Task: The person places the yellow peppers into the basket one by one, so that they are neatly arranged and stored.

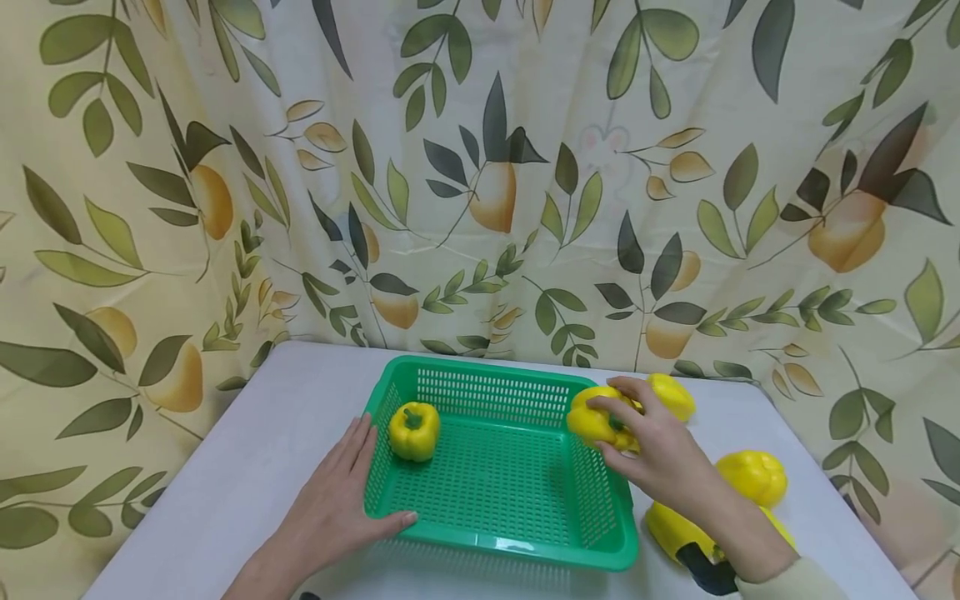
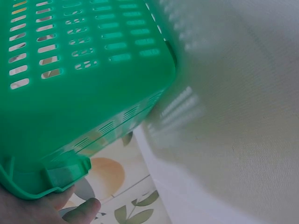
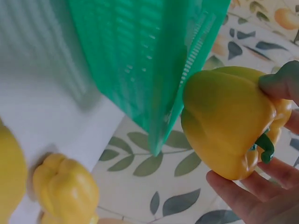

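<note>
A green plastic basket [image 1: 495, 475] with slotted walls sits on the table. Inside it, by the left wall, one yellow bell pepper [image 1: 414, 435] stands with its stem up. My left hand [image 1: 333, 492] rests along the basket's left rim, fingers extended and thumb over the front rim. Over the right rim, my right hand [image 1: 663, 450] grips another yellow bell pepper [image 1: 591, 415] between thumb and fingers. The right wrist view shows this pepper [image 3: 224, 116] raised beside the basket wall, its green stem toward the palm.
To the right of the basket lie several more peppers: one yellow pepper [image 1: 672, 397] at the back, another pepper [image 1: 752, 477] nearer, and others partly hidden under my right forearm. A curtain [image 1: 480, 183] printed with leaves and fruit hangs behind the white table [image 1: 300, 392].
</note>
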`<control>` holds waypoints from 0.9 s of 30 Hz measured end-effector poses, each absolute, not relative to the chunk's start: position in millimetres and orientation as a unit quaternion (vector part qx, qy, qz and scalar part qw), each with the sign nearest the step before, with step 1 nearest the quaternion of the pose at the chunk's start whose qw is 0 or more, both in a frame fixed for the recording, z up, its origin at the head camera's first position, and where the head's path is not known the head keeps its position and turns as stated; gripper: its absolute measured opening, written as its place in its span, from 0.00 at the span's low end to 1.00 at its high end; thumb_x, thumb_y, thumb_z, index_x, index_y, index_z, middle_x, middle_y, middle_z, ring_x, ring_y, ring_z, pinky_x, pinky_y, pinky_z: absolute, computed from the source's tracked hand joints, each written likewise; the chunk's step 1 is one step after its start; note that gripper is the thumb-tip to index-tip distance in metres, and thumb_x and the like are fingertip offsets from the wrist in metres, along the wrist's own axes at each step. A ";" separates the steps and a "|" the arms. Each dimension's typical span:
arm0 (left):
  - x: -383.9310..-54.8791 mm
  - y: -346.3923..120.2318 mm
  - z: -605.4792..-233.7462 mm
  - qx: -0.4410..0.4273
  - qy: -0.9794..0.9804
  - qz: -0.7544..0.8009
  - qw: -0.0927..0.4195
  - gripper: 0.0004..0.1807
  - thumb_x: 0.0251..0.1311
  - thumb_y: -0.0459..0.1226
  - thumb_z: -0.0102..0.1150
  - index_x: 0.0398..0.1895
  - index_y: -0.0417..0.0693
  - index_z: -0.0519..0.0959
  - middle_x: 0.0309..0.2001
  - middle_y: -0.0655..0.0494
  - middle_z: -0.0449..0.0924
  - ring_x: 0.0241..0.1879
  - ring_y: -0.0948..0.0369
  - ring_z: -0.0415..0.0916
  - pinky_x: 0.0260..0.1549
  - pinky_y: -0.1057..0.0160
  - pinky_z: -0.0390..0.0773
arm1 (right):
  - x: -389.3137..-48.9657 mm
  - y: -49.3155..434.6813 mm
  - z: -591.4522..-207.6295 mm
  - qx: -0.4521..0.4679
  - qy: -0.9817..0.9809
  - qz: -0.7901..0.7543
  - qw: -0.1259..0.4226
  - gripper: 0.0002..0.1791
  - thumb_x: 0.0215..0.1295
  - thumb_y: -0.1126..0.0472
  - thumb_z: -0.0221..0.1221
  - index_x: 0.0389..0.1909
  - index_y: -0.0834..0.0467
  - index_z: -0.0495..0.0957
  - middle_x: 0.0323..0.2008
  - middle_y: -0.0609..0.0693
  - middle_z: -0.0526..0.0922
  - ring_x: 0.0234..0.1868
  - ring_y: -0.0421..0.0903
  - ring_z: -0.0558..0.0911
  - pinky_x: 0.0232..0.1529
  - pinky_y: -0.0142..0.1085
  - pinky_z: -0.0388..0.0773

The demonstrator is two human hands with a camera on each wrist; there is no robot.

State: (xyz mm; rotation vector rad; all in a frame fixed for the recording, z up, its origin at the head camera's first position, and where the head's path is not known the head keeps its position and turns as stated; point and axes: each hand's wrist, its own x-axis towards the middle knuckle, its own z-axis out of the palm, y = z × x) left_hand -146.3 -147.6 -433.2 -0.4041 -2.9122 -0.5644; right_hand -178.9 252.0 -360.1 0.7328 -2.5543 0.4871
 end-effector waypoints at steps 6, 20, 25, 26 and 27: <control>-146.1 -147.2 -433.4 -0.136 -0.969 -0.186 0.083 0.66 0.47 0.74 0.58 0.77 0.37 0.52 0.80 0.43 0.45 0.78 0.46 0.47 0.72 0.42 0.61 | -183.4 239.7 -359.1 0.288 -0.922 0.159 0.206 0.25 0.52 0.61 0.72 0.53 0.49 0.80 0.60 0.55 0.73 0.45 0.46 0.80 0.41 0.36 0.86; -146.2 -147.0 -433.2 -0.136 -0.970 -0.185 0.081 0.66 0.47 0.74 0.58 0.77 0.37 0.51 0.80 0.43 0.45 0.78 0.46 0.47 0.72 0.42 0.61 | -186.0 209.3 -354.9 0.312 -0.925 0.153 0.154 0.25 0.53 0.56 0.72 0.54 0.45 0.82 0.62 0.51 0.73 0.46 0.43 0.80 0.42 0.32 0.82; -147.1 -147.2 -433.5 -0.137 -0.969 -0.185 0.084 0.66 0.47 0.74 0.58 0.77 0.37 0.51 0.80 0.42 0.46 0.78 0.45 0.47 0.72 0.41 0.61 | -187.1 198.2 -353.1 0.317 -0.927 0.150 0.130 0.24 0.54 0.56 0.71 0.55 0.45 0.81 0.62 0.50 0.73 0.48 0.43 0.79 0.44 0.32 0.83; -147.2 -147.4 -433.3 -0.137 -0.970 -0.186 0.081 0.66 0.47 0.74 0.58 0.77 0.37 0.51 0.80 0.42 0.45 0.78 0.45 0.47 0.72 0.41 0.61 | -187.5 195.9 -352.8 0.320 -0.927 0.151 0.124 0.24 0.55 0.56 0.71 0.55 0.45 0.81 0.62 0.50 0.73 0.48 0.43 0.79 0.44 0.32 0.82; -147.4 -147.8 -433.1 -0.136 -0.970 -0.186 0.078 0.66 0.47 0.74 0.58 0.78 0.37 0.51 0.80 0.43 0.45 0.78 0.46 0.47 0.72 0.41 0.60 | -187.8 193.6 -352.6 0.323 -0.927 0.150 0.119 0.24 0.55 0.55 0.71 0.55 0.45 0.81 0.62 0.50 0.73 0.47 0.42 0.79 0.44 0.32 0.82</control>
